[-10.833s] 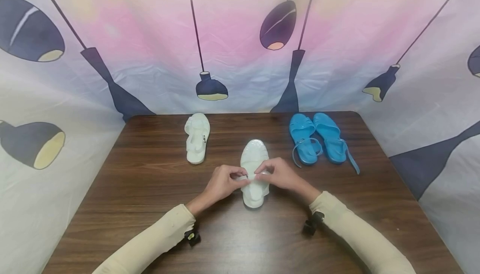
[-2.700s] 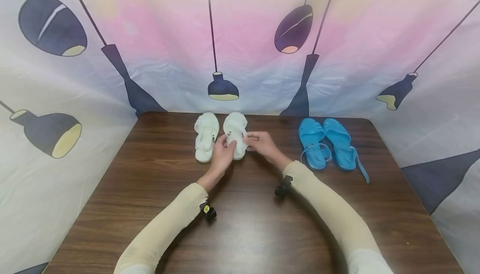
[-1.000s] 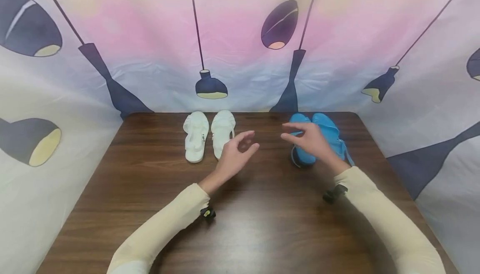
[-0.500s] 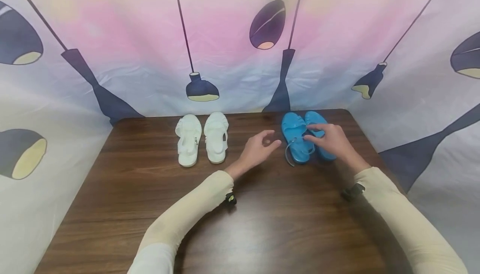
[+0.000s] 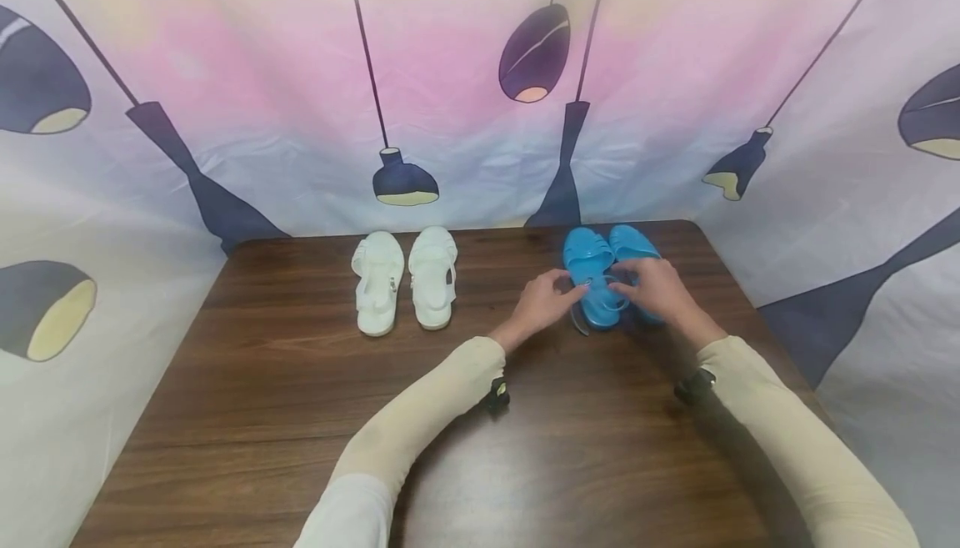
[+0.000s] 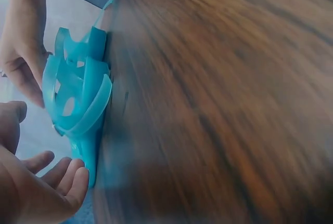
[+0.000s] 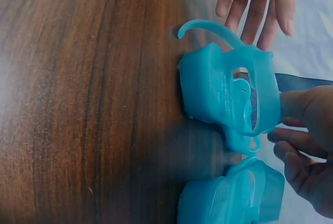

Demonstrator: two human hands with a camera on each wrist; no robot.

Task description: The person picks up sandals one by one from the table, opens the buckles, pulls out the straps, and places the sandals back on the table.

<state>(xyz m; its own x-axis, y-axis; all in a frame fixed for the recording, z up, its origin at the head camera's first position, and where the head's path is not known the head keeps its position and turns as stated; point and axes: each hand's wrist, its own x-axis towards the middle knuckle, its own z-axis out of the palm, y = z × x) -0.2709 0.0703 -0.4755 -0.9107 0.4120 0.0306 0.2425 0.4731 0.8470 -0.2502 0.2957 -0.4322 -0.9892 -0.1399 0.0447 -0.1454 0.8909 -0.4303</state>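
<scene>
A pair of blue sandals stands at the back right of the table in the head view. My left hand (image 5: 543,302) is at the left side of the nearer blue sandal (image 5: 581,254), and its fingers (image 6: 65,180) look loosely extended beside it in the left wrist view. Over the right side of the same sandal is my right hand (image 5: 662,291), its thumb and fingertips close to the ankle strap (image 7: 268,91); whether they touch it is unclear. This hand partly covers the second blue sandal (image 5: 632,241). The nearer sandal's loose strap end (image 7: 208,25) curls out to one side.
Two white sandals, a left one (image 5: 380,258) and a right one (image 5: 432,258), stand side by side at the back left, straps closed over them. The brown wooden table (image 5: 480,465) ends at a patterned fabric backdrop (image 5: 465,72).
Earlier, both hands worked on a white sandal, which now stands beside its mate. They let it go and moved right to the blue sandals; the left hand came closer in the last half second.
</scene>
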